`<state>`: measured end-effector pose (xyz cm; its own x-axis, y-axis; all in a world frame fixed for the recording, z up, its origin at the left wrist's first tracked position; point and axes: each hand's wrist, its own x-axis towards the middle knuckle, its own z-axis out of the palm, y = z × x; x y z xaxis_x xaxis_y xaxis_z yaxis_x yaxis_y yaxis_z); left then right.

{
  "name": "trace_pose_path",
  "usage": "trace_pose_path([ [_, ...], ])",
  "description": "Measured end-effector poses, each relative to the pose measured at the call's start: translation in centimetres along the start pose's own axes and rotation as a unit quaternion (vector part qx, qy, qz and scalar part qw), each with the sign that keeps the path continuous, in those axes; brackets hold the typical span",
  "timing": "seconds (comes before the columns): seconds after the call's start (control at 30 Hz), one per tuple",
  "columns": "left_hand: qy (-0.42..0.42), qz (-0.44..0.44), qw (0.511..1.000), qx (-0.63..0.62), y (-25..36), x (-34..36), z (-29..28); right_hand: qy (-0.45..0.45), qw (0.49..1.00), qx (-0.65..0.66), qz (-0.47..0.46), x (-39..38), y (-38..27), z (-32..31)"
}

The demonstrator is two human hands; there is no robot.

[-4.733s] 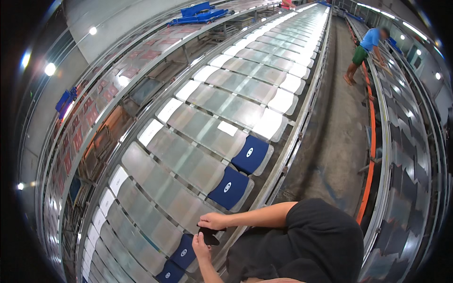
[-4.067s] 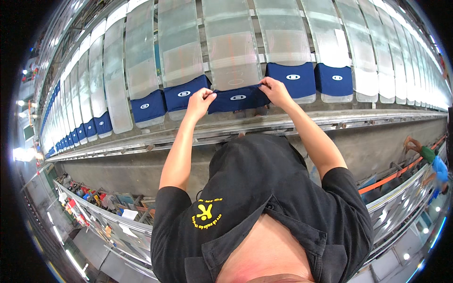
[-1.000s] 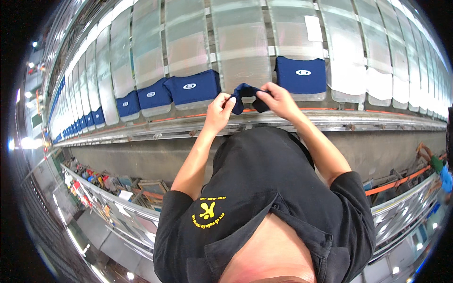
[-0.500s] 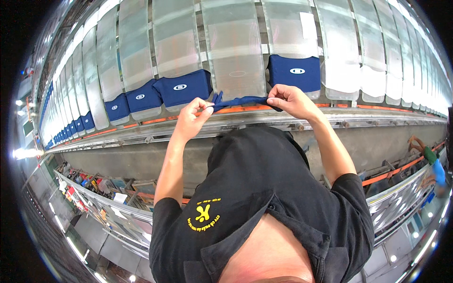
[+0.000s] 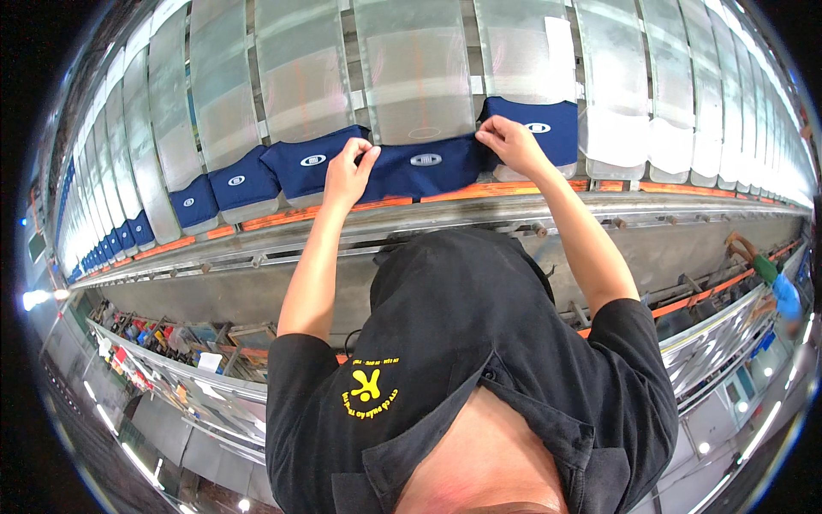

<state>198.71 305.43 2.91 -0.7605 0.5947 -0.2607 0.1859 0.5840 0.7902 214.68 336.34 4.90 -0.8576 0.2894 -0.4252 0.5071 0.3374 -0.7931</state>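
A navy blue fabric piece [image 5: 428, 178] with a pale oval print hangs spread between my two hands. It lies along the near end of a pale, glassy panel [image 5: 413, 73], and its lower edge is smeared by motion. My left hand [image 5: 348, 171] pinches its upper left corner, close to a neighbouring blue piece [image 5: 310, 164] that covers the end of the panel to the left. At the upper right corner, the fingers of my right hand [image 5: 512, 147] are closed on the cloth. Partly behind that hand, another blue piece [image 5: 552, 137] covers the end of its panel.
Similar panels run in a long row both ways, several on the left bearing blue pieces [image 5: 190, 204]. White patches [image 5: 616, 137] cover panel ends on the right. A metal rail [image 5: 300, 227] and an orange strip [image 5: 548, 186] run along the near side. Another person [image 5: 783, 291] is at far right.
The blue fabric piece was a narrow bunched strip between my hands; now it is spread with its print showing. Both hands have moved away from my body, toward the panels.
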Motion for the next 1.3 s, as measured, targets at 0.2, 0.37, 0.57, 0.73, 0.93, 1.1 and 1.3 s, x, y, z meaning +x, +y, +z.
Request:
trace_pose_path([
  [0.2, 0.011, 0.019, 0.995, 0.096, -0.6, 3.2, 0.3, 0.037, 0.995, -0.089, -0.024, 2.8, -0.6, -0.5],
  [0.37, -0.008, 0.014, 0.989, 0.149, 0.2, 4.7, -0.4, 0.067, 0.99, -0.116, -0.034, 3.5, -0.1, -0.2],
  [0.57, -0.038, 0.002, 0.988, 0.15, 1.0, 5.9, -1.1, 0.21, 0.969, -0.095, -0.088, 2.1, 1.1, 0.8],
  [0.73, 0.133, 0.155, 0.959, 0.199, -0.2, 5.1, -0.4, 0.209, 0.975, -0.071, -0.017, -2.8, 1.7, 0.4],
  [0.93, 0.051, -0.023, 0.997, 0.045, 2.9, 0.1, 1.6, 0.254, 0.962, -0.021, 0.103, -9.1, 7.6, -3.8],
  [1.1, 0.025, -0.218, 0.974, -0.058, 3.0, -1.8, 4.0, 0.259, 0.952, 0.103, 0.13, -8.9, 12.1, -9.1],
  [1.3, 0.02, -0.364, 0.926, -0.093, 4.6, -2.2, 4.5, 0.19, 0.972, 0.087, 0.107, -4.4, 12.8, -13.0],
])
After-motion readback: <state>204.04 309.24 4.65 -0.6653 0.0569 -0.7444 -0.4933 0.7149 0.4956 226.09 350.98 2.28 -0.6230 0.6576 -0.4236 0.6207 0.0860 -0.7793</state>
